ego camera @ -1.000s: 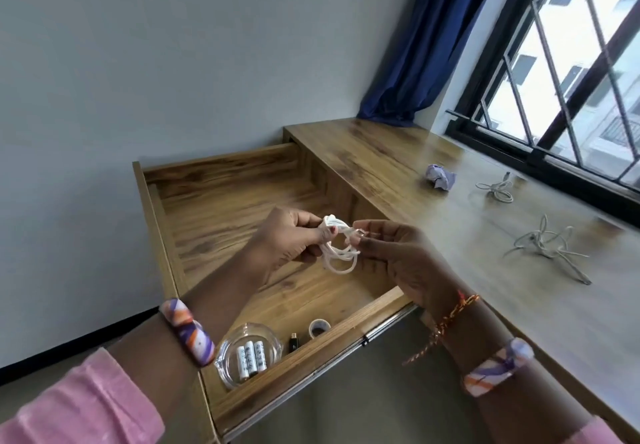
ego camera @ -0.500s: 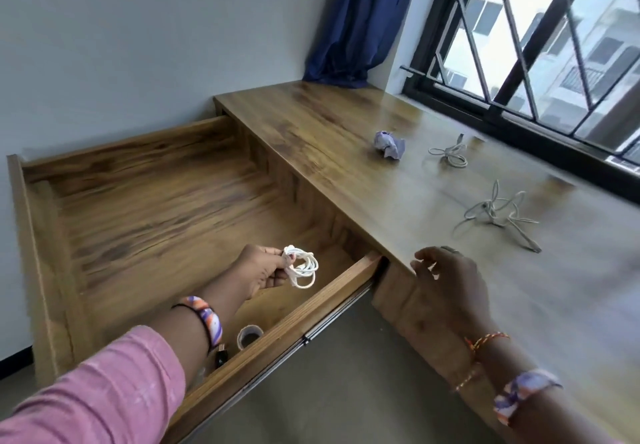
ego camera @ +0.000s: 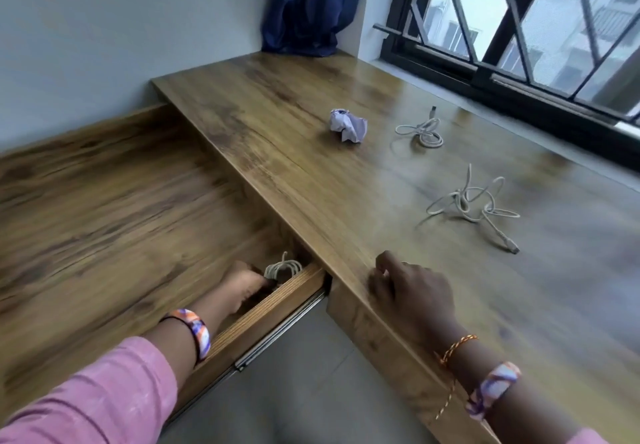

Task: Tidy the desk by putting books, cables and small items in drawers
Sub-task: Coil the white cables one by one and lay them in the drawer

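White coiled cable [ego camera: 282, 268] low in drawer [ego camera: 104, 222] front corner, just right of left hand [ego camera: 242, 282]; fingers hidden behind drawer front, grip unclear. Right hand [ego camera: 412, 293] loosely curled, empty, on table [ego camera: 311, 180] edge, nearer tangled cable [ego camera: 472, 206] lying ahead-right.

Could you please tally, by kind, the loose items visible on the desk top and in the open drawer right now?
Cables: 3 (coiled cable in the drawer, small cable and tangled cable on the desk)
Crumpled paper: 1
Total: 4
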### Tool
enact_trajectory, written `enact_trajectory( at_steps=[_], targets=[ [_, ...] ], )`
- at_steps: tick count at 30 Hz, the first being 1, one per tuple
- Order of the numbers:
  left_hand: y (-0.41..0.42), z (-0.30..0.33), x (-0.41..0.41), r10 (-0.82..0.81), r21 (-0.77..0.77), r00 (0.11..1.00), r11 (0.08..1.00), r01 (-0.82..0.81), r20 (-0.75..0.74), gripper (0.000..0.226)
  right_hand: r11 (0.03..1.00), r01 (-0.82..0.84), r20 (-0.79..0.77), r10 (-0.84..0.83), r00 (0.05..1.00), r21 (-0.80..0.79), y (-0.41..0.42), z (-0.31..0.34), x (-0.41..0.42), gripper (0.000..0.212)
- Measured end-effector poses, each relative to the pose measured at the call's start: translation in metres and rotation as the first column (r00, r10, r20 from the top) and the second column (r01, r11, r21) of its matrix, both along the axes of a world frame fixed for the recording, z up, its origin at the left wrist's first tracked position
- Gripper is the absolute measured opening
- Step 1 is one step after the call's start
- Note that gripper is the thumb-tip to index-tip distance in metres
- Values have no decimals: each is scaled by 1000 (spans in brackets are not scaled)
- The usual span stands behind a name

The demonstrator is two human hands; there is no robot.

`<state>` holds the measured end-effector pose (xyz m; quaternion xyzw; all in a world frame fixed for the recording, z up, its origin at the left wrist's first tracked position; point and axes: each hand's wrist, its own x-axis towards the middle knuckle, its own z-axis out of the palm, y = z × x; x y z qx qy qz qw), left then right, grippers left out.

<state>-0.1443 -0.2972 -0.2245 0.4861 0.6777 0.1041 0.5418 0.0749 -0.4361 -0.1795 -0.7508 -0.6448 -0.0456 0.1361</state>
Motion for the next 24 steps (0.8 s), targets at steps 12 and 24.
enact_trajectory(
  at_steps=[12,24],
  targets=[
    [-15,98,73,-218,781,965,574,246,-144,13,997,-78,-165,75,983,-10,0,1,7,36],
    [1,109,228,-693,601,689,464,651,-212,51,907,313,-254,-244,936,282,8,46,98,24]
  ],
)
